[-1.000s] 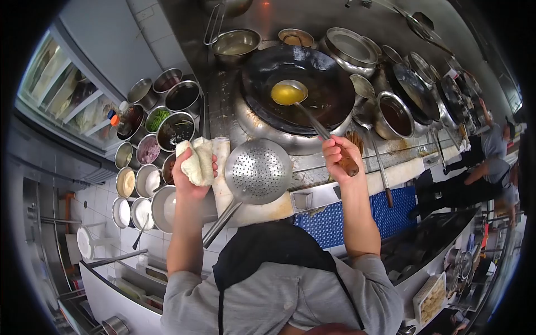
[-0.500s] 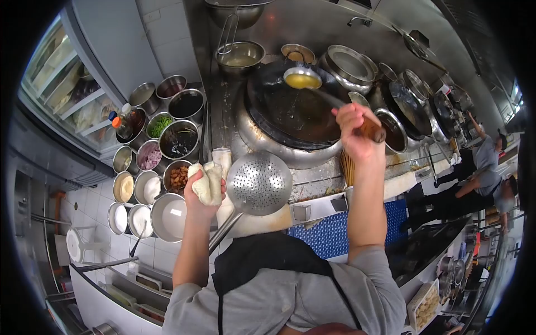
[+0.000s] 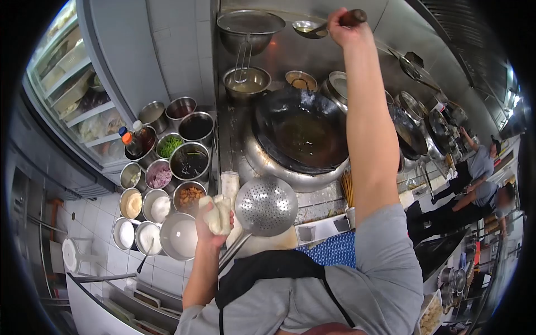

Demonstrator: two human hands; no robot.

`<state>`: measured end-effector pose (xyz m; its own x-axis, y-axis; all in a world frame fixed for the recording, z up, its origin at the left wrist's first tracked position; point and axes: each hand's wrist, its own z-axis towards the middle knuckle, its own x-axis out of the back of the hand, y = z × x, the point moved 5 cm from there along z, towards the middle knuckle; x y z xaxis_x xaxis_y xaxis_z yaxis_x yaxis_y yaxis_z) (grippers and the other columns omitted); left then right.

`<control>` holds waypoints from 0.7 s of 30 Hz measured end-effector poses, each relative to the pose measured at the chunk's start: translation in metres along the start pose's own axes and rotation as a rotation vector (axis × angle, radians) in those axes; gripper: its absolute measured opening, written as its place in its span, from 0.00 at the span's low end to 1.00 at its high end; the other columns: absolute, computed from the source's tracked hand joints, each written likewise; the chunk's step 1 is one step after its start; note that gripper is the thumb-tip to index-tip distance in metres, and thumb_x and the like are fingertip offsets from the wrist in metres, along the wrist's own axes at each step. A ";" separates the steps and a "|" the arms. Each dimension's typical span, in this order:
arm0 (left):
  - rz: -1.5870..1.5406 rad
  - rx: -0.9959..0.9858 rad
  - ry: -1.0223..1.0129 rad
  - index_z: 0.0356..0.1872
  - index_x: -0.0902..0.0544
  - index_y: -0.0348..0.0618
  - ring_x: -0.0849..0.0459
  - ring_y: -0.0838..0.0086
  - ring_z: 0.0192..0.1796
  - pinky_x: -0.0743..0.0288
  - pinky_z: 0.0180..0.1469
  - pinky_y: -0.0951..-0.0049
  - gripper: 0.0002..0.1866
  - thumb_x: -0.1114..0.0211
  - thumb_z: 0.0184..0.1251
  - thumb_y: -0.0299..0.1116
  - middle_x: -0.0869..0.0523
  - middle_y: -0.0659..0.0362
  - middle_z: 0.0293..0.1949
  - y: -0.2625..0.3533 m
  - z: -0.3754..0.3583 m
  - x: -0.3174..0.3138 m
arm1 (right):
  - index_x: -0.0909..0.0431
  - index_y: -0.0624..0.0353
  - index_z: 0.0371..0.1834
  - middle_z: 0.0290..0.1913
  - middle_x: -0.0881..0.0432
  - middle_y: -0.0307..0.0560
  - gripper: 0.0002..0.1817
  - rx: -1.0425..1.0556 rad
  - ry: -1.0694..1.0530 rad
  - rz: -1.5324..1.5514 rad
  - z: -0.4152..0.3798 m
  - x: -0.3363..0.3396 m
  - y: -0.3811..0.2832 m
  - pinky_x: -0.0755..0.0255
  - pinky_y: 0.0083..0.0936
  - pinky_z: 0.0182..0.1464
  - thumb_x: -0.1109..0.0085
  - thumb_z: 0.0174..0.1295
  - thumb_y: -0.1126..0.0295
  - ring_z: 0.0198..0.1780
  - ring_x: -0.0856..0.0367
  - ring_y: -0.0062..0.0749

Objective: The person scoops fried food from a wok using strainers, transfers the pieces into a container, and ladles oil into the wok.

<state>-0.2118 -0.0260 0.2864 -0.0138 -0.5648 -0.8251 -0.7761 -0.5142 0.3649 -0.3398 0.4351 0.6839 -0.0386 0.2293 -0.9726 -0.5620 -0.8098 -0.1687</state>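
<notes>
At the top of the head view my right hand (image 3: 345, 34) is closed around the wooden handle of a ladle (image 3: 308, 27). The ladle is raised beyond the wok, close to the steel back wall. Dark liquid lies in the bottom of the black wok (image 3: 298, 134) on its round burner. My left hand (image 3: 211, 237) grips a folded whitish cloth (image 3: 219, 216). A large perforated skimmer (image 3: 266, 206) lies just right of that cloth, its handle pointing toward my apron.
Several metal pots hold ingredients at the left, among them green slices (image 3: 169, 146), pink pieces (image 3: 159, 176) and white powder (image 3: 149, 239). A strainer bowl (image 3: 247, 84) stands behind the wok. Bamboo sticks (image 3: 347, 190) stand right of the burner. Two people (image 3: 480, 167) are at the far right.
My right hand has lifted the ladle, which held yellow liquid over the wok, up and away toward the back wall. My left hand keeps the cloth; the whole view has shifted.
</notes>
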 end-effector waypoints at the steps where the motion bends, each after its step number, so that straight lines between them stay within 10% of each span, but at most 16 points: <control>1: -0.046 0.003 0.008 0.46 0.23 0.37 0.18 0.62 0.28 0.23 0.27 0.67 0.25 0.44 0.60 0.51 0.18 0.48 0.30 0.001 -0.002 0.004 | 0.32 0.64 0.27 0.23 0.29 0.46 0.09 -0.057 0.020 0.014 0.013 -0.006 0.010 0.19 0.27 0.25 0.53 0.63 0.71 0.23 0.26 0.35; 7: -0.112 0.030 -0.013 0.48 0.24 0.35 0.17 0.59 0.29 0.22 0.31 0.66 0.28 0.43 0.59 0.52 0.17 0.47 0.31 0.006 -0.016 0.027 | 0.31 0.65 0.25 0.30 0.26 0.48 0.09 -0.009 0.172 -0.059 0.021 -0.009 0.103 0.19 0.26 0.26 0.52 0.63 0.74 0.24 0.24 0.36; 13: -0.124 0.051 -0.085 0.50 0.24 0.35 0.15 0.59 0.32 0.19 0.36 0.64 0.26 0.37 0.58 0.47 0.16 0.46 0.34 -0.002 -0.023 0.037 | 0.27 0.67 0.27 0.24 0.24 0.50 0.02 -0.119 -0.033 -1.046 0.033 0.048 0.135 0.25 0.28 0.20 0.46 0.57 0.79 0.22 0.23 0.35; 21: 0.101 -0.002 -0.020 0.47 0.23 0.37 0.17 0.62 0.29 0.21 0.28 0.67 0.25 0.33 0.50 0.43 0.17 0.50 0.31 -0.040 -0.030 0.018 | 0.21 0.62 0.44 0.18 0.24 0.40 0.14 0.365 -0.158 -1.939 -0.070 0.067 0.088 0.30 0.27 0.19 0.44 0.52 0.78 0.15 0.25 0.26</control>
<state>-0.1623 -0.0347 0.2703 -0.1045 -0.6006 -0.7927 -0.7691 -0.4565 0.4473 -0.3335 0.3415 0.5922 0.6783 0.5679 0.4663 -0.0458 0.6660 -0.7446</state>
